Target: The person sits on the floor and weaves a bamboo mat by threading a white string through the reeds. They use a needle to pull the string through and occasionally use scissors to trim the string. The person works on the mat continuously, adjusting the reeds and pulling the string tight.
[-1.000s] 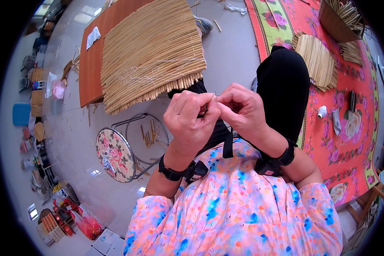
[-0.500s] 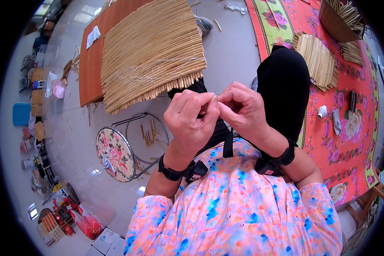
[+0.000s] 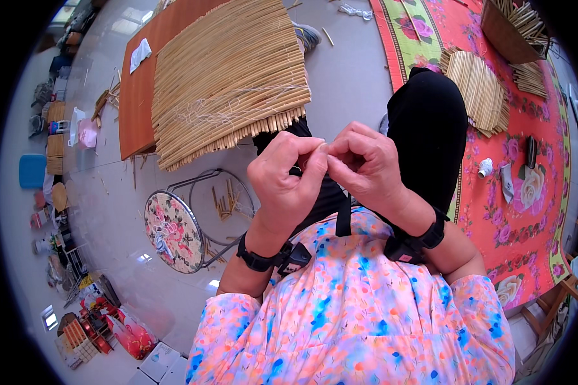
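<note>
Pinching something fine — too small to tell, perhaps thread — the left hand and right hand met fingertip to fingertip at chest height. Beyond lay the reed mat with loose strands — apparently a knotting or threading step, needing steady fingers.

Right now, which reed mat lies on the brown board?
The large reed mat, left of the hands; the smaller bundle sits on the red floral rug.

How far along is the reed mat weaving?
Done: a large woven reed mat lies on the brown board, loose thread across its near edge. In hand: left hand and right hand are pinched together in front of the chest, apparently on fine thread, too thin to confirm. Left: the small reed bundle on the red carpet looks unjoined.
</note>
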Available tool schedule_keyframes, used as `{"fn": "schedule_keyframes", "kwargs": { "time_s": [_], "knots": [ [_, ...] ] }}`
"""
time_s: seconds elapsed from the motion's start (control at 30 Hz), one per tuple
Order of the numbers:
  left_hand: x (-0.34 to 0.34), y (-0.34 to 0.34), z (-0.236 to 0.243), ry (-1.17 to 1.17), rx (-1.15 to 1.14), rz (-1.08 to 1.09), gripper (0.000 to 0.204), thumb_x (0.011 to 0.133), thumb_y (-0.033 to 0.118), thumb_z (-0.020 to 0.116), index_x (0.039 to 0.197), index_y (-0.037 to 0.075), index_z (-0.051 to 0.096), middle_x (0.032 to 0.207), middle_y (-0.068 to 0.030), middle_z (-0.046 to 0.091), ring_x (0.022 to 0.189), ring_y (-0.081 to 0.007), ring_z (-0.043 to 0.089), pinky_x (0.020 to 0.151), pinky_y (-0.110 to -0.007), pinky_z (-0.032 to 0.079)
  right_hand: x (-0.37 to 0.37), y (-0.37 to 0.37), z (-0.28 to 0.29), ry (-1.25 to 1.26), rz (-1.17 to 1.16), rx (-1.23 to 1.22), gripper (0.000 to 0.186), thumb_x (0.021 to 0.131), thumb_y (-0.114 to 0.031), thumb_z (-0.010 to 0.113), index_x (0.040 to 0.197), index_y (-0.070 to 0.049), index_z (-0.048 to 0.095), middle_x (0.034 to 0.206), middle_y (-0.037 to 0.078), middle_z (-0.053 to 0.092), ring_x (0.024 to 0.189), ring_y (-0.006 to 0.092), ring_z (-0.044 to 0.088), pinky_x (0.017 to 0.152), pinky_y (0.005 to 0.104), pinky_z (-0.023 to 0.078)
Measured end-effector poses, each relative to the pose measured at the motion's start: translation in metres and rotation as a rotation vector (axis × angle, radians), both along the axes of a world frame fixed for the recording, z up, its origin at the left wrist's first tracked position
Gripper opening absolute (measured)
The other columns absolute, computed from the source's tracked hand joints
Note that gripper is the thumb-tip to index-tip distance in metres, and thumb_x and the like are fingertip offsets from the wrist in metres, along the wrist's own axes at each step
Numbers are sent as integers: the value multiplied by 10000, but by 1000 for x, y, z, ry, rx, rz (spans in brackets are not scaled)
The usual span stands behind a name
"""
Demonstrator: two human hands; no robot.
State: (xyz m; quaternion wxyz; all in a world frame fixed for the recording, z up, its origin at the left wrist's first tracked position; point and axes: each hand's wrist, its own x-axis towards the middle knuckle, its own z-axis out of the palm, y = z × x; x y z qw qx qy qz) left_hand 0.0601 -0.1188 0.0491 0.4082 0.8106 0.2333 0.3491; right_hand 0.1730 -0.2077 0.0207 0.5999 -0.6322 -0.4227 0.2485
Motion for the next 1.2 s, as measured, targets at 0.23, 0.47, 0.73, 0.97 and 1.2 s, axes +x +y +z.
{"fn": "schedule_keyframes", "kwargs": {
  "time_s": [0.23,0.47,0.73,0.97,1.2],
  "knots": [
    [0,0,0,18,-63,-36,38,756,-48,630,768,-15,615,659,-32,567,567,-72,504,520,-199,395,1,0,2,-78,3,22,59,686,-24,665,720,-28,617,652,52,492,485,139,490,439,258,384],
    [-1,0,-2,16,-164,-37,28,760,-40,615,755,-15,604,660,-25,568,563,-66,510,520,-192,405,0,0,0,-289,-20,32,92,669,-38,687,726,-46,616,685,76,515,511,221,527,461,291,424],
    [-8,6,-14,-197,-651,-62,19,823,10,596,812,-6,595,710,7,557,598,-44,490,533,-177,395,0,-1,7,-88,-15,27,89,720,-51,696,803,-52,662,740,45,560,499,112,517,454,239,402],
    [-10,9,-11,-236,-823,-181,95,856,77,608,853,-16,587,725,2,551,590,-46,471,527,-174,381,5,0,6,157,0,60,88,751,-60,692,831,-30,670,742,11,552,495,22,432,452,189,336],
    [-12,9,-9,-217,-741,-171,99,854,78,622,873,-17,601,747,-10,577,596,-48,475,524,-174,382,0,-2,5,183,116,-30,65,753,-49,685,802,-22,653,691,4,507,507,38,412,461,204,329]
  ]
}}
